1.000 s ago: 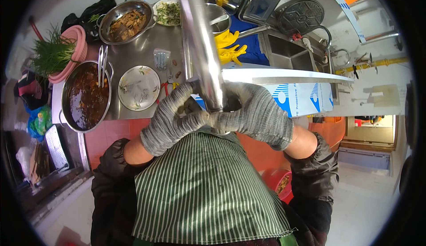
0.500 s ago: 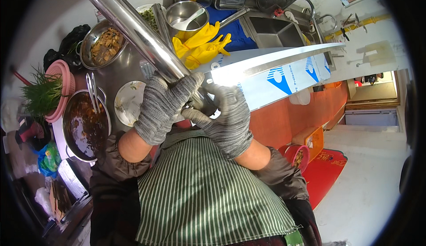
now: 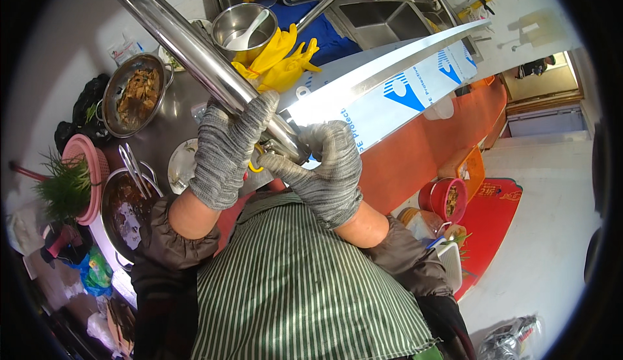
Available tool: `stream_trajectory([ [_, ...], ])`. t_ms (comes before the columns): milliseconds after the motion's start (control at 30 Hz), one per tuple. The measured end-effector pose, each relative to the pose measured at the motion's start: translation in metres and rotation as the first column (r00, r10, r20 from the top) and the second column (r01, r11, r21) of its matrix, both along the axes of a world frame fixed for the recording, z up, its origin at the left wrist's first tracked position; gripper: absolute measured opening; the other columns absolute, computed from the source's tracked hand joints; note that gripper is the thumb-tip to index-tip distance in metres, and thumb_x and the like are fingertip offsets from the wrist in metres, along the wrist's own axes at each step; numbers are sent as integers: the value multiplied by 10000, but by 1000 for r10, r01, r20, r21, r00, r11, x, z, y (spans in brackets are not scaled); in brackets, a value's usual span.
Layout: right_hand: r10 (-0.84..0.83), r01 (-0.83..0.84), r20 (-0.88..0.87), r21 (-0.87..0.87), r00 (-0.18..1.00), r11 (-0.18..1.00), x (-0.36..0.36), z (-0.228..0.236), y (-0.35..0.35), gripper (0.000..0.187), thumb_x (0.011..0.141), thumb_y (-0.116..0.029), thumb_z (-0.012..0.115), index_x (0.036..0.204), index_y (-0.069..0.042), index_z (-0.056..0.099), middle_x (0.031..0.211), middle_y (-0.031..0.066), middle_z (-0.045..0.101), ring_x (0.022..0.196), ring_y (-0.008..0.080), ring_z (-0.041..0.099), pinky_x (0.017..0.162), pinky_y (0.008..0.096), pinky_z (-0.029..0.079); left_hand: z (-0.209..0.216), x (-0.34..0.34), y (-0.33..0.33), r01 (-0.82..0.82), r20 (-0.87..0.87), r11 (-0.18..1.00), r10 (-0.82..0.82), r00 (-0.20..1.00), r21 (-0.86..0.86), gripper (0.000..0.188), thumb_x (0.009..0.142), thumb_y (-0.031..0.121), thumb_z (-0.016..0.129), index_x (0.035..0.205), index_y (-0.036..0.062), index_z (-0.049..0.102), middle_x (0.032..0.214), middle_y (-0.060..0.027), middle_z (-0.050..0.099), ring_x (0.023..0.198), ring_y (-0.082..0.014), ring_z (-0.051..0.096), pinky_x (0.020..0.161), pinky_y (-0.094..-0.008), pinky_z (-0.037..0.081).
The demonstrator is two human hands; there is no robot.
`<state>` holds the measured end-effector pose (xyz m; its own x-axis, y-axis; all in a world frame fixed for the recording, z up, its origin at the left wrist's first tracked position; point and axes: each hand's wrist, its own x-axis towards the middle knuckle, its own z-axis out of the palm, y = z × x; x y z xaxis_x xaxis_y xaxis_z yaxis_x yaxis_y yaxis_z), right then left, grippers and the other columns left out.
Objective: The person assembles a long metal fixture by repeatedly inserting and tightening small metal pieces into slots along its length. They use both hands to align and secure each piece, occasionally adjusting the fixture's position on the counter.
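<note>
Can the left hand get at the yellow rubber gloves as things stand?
Probably not without letting go: the grey-gloved left hand grips the shiny round steel tube, which in this view also lies between it and the yellow rubber gloves.

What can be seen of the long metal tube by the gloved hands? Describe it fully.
The long metal tube is straight, round and shiny, like polished steel, with light and dark reflections along it. It slants from upper left to lower right, in front of the steel counter in this view. The left hand grips it near its lower end; the right hand is at that end, its exact contact unclear.
</note>
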<state>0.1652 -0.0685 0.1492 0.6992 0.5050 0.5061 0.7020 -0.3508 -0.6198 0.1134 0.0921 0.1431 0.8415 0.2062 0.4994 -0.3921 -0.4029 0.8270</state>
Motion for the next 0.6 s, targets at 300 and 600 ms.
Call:
stream_trajectory([
  [300,-88,104,-235,60,968,993,-4,9,6,543,576,-486,806,747,-16,596,677,75,559,630,199,531,575,320,455,0,14,-4,7,-189,953,-67,980,-302,403,859,122,598,1242,40,500,1040,-123,589,878,-206,594,751,-310,495],
  [600,-162,196,-366,58,917,979,-8,11,10,526,605,-465,814,765,-24,577,703,66,527,669,182,506,596,303,454,8,35,-15,-315,-517,618,-177,837,-721,401,876,346,624,1067,-5,594,888,-53,601,742,-93,579,649,-221,486],
])
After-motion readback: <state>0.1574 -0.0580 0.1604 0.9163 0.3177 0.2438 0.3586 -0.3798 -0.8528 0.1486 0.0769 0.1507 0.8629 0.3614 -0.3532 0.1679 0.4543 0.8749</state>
